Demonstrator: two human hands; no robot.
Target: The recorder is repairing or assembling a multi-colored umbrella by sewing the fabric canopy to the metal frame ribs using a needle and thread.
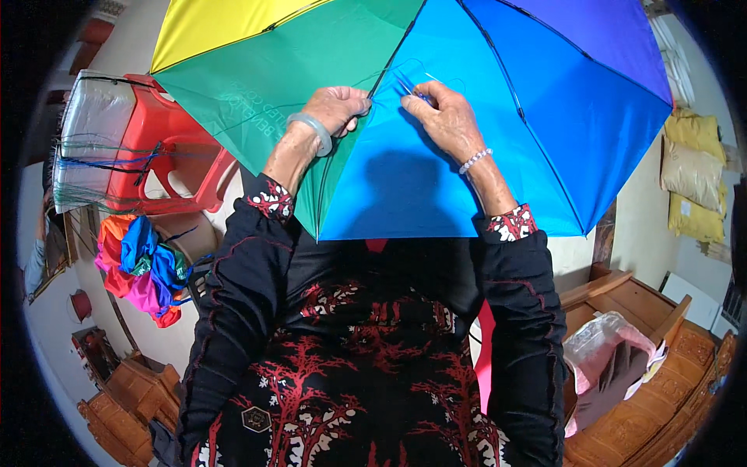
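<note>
Spread open in front of me is a multicoloured umbrella (498,194) with yellow, green, blue and purple panels and dark ribs. My left hand (333,115) pinches the umbrella at a rib, along the seam between green and blue. Just right of it, over the blue panel, my right hand (450,124) is closed around small blue thread snips (403,82), their tips pointing up and left. A thin pale needle (433,77) sticks out above the right fingers. Fine dark thread loops near both hands and runs across the green panel.
At the left stands a red plastic stool (167,148) with a clear-wrapped block (93,140) on it, hung with green and blue threads. Below lies a pile of colourful fabric (144,265). Carved wooden furniture (646,412) and yellow sacks (695,218) are at the right.
</note>
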